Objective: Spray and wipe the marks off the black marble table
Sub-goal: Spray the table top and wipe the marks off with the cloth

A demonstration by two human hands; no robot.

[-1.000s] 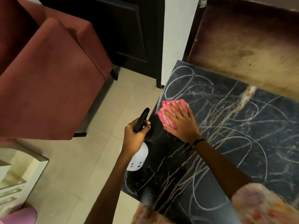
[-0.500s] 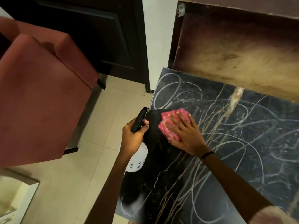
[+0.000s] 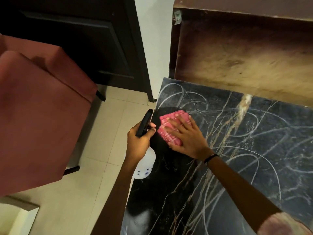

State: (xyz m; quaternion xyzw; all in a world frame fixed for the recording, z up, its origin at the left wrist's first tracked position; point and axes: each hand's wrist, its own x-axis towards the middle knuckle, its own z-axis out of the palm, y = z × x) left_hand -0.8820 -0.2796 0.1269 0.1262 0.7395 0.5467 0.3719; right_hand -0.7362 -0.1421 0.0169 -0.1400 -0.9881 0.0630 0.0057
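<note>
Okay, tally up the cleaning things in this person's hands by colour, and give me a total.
Pink: 1, the cloth under the right hand.
White with a black head: 1, the spray bottle in the left hand.
Total: 2

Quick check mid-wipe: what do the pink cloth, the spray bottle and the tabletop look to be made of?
Pink checked cloth: soft woven fabric, folded, matte, with a pale grid. White spray bottle with black trigger: likely plastic, translucent body, smooth black top. Black marble table: polished stone by its tan veins; the wiped patch looks glossy and dark, the rest is dulled by chalky white scribbles.
</note>
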